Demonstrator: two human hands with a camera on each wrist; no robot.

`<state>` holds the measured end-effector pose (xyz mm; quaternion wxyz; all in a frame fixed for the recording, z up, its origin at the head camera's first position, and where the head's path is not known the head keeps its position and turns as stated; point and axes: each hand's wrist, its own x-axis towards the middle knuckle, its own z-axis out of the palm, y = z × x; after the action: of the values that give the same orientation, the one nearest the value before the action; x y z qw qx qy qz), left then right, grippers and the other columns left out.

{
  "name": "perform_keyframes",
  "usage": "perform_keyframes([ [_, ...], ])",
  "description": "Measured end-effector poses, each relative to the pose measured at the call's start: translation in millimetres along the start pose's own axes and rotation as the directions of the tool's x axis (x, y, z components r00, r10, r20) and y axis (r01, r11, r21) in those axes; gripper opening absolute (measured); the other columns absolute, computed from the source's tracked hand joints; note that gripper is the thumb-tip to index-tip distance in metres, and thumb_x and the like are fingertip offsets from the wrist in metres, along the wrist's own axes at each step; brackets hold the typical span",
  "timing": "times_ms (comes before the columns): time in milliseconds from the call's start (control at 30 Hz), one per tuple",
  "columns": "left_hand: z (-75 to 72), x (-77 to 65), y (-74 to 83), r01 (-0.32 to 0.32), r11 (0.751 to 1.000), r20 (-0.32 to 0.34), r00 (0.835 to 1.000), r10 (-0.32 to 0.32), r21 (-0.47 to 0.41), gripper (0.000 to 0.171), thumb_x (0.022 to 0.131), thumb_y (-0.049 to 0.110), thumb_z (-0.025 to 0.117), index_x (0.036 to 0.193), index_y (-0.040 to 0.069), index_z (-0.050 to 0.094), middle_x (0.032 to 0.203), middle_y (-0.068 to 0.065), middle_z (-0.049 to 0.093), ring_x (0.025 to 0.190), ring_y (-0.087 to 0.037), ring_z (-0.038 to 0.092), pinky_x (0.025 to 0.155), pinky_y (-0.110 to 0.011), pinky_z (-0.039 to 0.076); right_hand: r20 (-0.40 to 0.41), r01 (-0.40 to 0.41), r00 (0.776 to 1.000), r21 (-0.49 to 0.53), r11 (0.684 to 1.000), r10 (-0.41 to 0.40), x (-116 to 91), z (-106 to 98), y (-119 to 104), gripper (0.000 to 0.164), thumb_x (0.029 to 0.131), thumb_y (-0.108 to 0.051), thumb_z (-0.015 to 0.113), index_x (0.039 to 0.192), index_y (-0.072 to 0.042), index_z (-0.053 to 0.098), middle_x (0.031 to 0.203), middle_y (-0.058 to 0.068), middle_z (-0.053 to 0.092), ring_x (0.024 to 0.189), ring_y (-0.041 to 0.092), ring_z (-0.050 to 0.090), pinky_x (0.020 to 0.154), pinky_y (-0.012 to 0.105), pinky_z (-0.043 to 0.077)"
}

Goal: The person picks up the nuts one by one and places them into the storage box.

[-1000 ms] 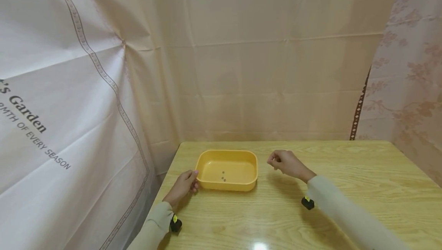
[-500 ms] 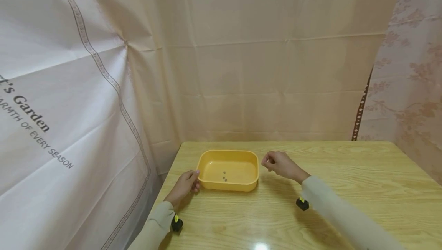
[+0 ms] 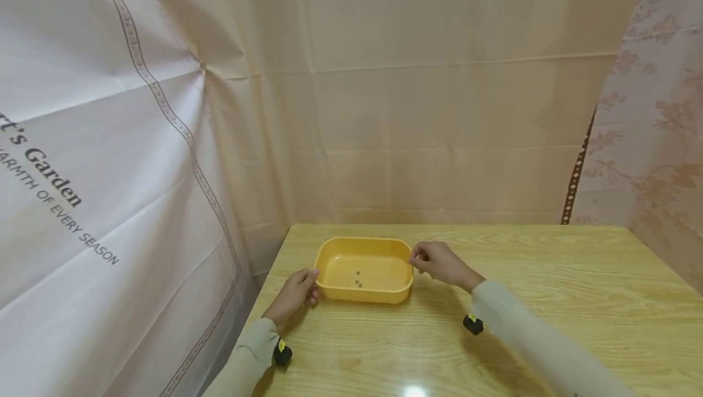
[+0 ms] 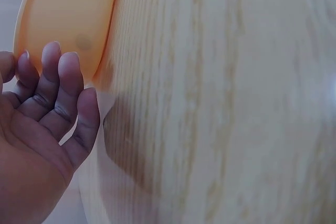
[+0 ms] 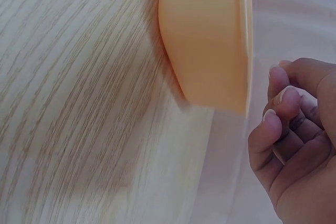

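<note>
A yellow rectangular plastic basin (image 3: 351,294) with rounded corners sits toward the back of the table. On its floor lie 3 tiny dark round pieces (image 3: 358,282), too small to identify. My left hand (image 3: 296,293) pinches the basin's left rim, thumb on top and the other fingers under the outer wall. At the right rim is my right hand (image 3: 439,261), its thumb and index fingertips together and the other fingers curled. In the right wrist view that hand (image 5: 294,140) is beside the rim, and I cannot tell whether something tiny is between its fingertips.
The wood-grain table (image 3: 522,275) ends at a back edge near a beige hanging cloth (image 3: 412,141). A white printed cloth (image 3: 110,171) hangs at the left, a floral one (image 3: 653,141) at the right. Each wrist carries a small black device (image 3: 473,324).
My right hand has moved left, from apart from the basin to its right rim, fingertips still together. My left hand keeps its hold, and the small pieces stay in place.
</note>
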<state>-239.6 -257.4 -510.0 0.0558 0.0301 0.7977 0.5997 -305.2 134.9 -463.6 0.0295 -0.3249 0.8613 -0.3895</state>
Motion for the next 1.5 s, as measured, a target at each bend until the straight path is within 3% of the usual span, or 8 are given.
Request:
perform_keyframes([
  [600, 0.7, -1.1, -0.4, -0.02, 1.0, 0.004, 1.0, 0.02, 0.011, 0.043, 0.111, 0.041, 0.046, 0.106, 0.0, 0.058, 0.085, -0.011, 0.062, 0.07, -0.019, 0.06, 0.065, -0.03, 0.056, 0.023, 0.043, 0.999, 0.042, 0.998, -0.044, 10.0, 17.3, -10.8, 0.017, 0.106, -0.017, 0.062, 0.104, -0.002, 0.067, 0.077, 0.014, 0.068, 0.053, 0.01, 0.053, 0.047, 0.025, 0.045],
  [900, 0.9, -0.1, 1.1, -0.013, 1.0, -0.003, 1.0, 0.013, -0.004, 0.042, 0.111, 0.041, 0.047, 0.104, 0.0, 0.057, 0.084, -0.011, 0.061, 0.07, -0.019, 0.06, 0.064, -0.03, 0.055, 0.037, 0.053, 0.998, 0.049, 0.997, -0.055, 12.3, 21.7, -14.0, 0.017, 0.105, -0.016, 0.062, 0.104, -0.001, 0.067, 0.078, 0.009, 0.067, 0.069, 0.042, 0.064, 0.051, 0.027, 0.051],
  [967, 1.2, -0.1, 0.8, -0.018, 1.0, -0.005, 1.0, 0.018, -0.003, 0.043, 0.111, 0.041, 0.047, 0.104, -0.001, 0.057, 0.084, -0.012, 0.061, 0.07, -0.019, 0.06, 0.064, -0.03, 0.055, 0.031, 0.055, 0.998, 0.04, 0.998, -0.057, 12.7, 22.2, -13.9, 0.015, 0.105, -0.016, 0.062, 0.102, -0.002, 0.067, 0.077, 0.009, 0.067, 0.067, 0.04, 0.064, 0.051, 0.026, 0.05],
  [1200, 1.6, -1.0, 0.4, -0.009, 1.0, -0.011, 1.0, 0.01, 0.009, 0.042, 0.111, 0.041, 0.047, 0.103, 0.001, 0.057, 0.085, -0.013, 0.062, 0.071, -0.02, 0.06, 0.065, -0.031, 0.056, 0.003, 0.056, 0.998, -0.027, 0.998, -0.056, 12.1, 24.1, -10.9, 0.008, 0.103, -0.013, 0.066, 0.097, -0.007, 0.068, 0.074, 0.007, 0.064, 0.059, 0.008, 0.049, 0.053, 0.023, 0.042],
  [1500, 0.1, 0.1, -0.6, -0.013, 1.0, 0.001, 1.0, 0.013, 0.028, 0.042, 0.111, 0.041, 0.046, 0.101, 0.002, 0.056, 0.084, -0.01, 0.061, 0.071, -0.021, 0.061, 0.066, -0.031, 0.056, -0.02, 0.057, 0.998, -0.089, 0.994, -0.059, 12.3, 24.0, -6.8, 0.007, 0.1, -0.011, 0.068, 0.094, -0.008, 0.067, 0.07, -0.005, 0.057, 0.058, 0.006, 0.047, 0.054, 0.024, 0.043],
])
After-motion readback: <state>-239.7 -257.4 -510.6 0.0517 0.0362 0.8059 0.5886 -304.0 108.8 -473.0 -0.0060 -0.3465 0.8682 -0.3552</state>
